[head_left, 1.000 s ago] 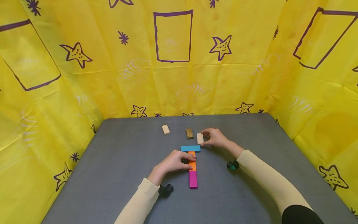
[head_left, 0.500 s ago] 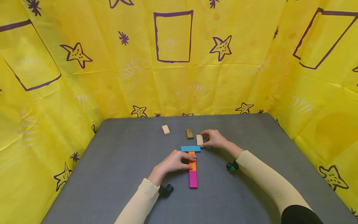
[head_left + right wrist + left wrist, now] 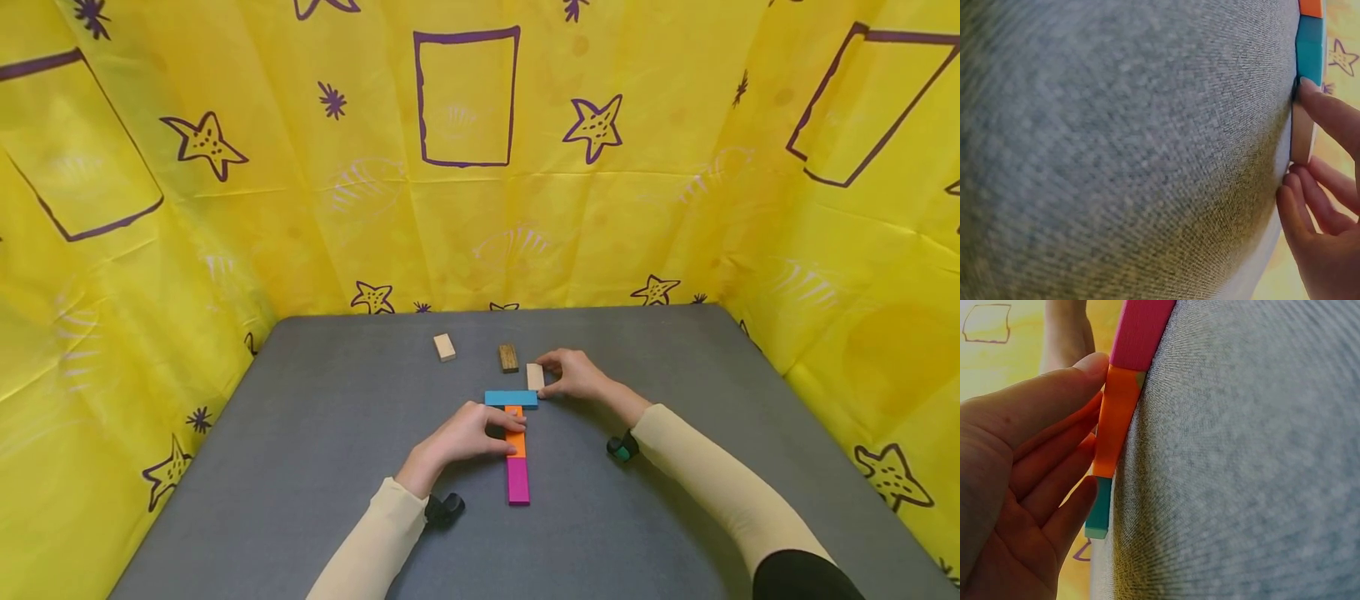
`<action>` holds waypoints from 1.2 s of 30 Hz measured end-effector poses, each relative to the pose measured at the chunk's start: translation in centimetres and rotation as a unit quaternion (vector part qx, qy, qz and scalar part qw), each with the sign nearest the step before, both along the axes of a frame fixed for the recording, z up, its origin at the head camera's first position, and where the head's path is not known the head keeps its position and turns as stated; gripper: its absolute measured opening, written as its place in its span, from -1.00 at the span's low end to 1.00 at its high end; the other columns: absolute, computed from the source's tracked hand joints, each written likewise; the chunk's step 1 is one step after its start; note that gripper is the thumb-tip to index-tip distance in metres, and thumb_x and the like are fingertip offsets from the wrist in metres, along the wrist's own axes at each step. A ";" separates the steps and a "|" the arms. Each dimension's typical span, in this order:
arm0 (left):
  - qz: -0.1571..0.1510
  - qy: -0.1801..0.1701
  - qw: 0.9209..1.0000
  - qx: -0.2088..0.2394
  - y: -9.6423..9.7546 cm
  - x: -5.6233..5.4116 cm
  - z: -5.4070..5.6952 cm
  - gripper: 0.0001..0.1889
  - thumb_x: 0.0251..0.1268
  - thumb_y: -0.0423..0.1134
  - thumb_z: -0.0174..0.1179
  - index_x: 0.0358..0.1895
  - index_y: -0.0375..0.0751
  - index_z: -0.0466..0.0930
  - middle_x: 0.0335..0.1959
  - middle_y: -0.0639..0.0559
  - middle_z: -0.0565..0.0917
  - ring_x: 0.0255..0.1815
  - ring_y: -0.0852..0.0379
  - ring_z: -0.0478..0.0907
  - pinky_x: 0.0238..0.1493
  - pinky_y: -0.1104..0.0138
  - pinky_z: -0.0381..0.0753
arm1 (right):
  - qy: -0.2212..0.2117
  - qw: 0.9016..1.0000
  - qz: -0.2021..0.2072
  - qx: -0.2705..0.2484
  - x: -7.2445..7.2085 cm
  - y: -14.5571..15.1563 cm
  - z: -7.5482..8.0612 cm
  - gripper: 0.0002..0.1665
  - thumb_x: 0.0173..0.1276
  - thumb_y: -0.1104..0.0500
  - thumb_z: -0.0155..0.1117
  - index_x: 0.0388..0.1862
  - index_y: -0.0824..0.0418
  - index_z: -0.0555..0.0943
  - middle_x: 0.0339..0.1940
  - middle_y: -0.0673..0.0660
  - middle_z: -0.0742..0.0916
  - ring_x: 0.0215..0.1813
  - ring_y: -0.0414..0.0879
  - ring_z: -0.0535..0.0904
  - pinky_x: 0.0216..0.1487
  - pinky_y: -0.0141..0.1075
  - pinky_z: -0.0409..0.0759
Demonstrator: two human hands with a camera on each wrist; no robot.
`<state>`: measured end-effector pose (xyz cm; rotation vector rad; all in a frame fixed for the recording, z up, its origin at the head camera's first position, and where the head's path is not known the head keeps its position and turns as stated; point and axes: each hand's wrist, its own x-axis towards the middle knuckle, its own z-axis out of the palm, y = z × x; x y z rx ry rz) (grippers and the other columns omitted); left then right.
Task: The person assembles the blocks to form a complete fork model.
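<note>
Right hand (image 3: 576, 373) pinches pale wooden rectangular block (image 3: 535, 377), now slightly closer to right end of blue rectangular block (image 3: 511, 398); contact unclear, placement looks unfinished. Left hand (image 3: 467, 430), fingers loosely spread, rests on orange rectangular block (image 3: 516, 439)

"See anything behind the crosspiece (image 3: 512, 398)?"
"Well leftward, left block (image 3: 445, 347); straight back, middle block (image 3: 508, 358); just behind its right end, right block (image 3: 535, 377)."
"And before?"
"Touching, inner block (image 3: 516, 437); next in line, outer block (image 3: 518, 481)."
</note>
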<state>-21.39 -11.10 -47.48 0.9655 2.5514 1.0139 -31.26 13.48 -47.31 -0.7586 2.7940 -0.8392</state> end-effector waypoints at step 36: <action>0.002 0.006 1.000 -0.003 0.0 0.0 0.0 -0.61 0.09 -0.03 0.37 0.04 0.10 0.67 0.01 0.41 0.64 0.10 0.40 0.53 0.17 0.37 0.48 | 0.005 1.000 -0.020 0.004 0.4 0.3 0.1 -0.21 -0.08 -0.09 0.57 0.11 0.27 0.59 -0.02 0.17 0.67 0.01 0.03 0.58 0.10 -0.09 0.57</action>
